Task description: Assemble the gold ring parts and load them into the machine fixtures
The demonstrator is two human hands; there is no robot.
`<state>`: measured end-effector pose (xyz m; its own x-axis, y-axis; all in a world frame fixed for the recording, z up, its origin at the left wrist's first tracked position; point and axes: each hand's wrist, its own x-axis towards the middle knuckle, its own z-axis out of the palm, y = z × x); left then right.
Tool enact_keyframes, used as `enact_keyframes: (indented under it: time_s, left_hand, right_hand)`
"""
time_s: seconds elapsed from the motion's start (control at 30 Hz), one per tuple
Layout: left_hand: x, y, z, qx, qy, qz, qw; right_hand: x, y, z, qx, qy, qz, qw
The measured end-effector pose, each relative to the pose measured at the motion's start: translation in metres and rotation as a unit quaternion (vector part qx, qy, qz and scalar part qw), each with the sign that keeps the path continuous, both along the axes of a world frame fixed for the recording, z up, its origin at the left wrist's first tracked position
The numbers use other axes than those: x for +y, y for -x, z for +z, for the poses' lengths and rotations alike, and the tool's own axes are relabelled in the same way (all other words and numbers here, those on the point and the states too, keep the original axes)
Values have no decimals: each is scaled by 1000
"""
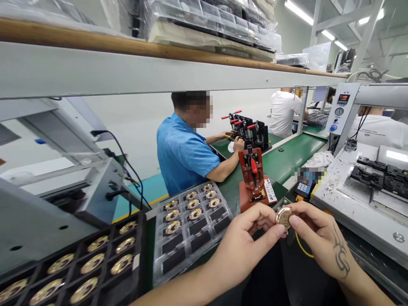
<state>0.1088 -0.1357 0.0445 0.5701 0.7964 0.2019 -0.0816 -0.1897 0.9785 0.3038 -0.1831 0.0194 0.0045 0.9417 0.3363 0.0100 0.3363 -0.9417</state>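
Observation:
A small round gold watch case (283, 217) is held up in front of me, its back with engraved marks facing me. My left hand (251, 231) pinches its left side between thumb and fingers. From the other side, my right hand (307, 223) grips it with thumb and forefinger. To the left of my hands lies a clear plastic tray (157, 250), where gold ring-shaped watch parts (172, 228) fill the far compartments. Farther left, a black tray (111, 293) carries more gold watch parts (92, 263). Just beyond my hands stands a red toggle-clamp fixture (250, 182).
A co-worker in a blue shirt (186, 148) works at black clamps with red handles (248, 129). On the right are a white machine (346, 106) and a keypad device (306, 185). A shelf (159, 70) spans overhead. A dark cable (123, 153) hangs at left.

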Motion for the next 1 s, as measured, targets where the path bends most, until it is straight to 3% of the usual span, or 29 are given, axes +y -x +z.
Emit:
enact_keyframes:
  time_s: [1.0]
  left_hand:
    - [0,1,0,47,-76,32,995]
  right_hand:
    - [-1,1,0,-10,0,-2,1000]
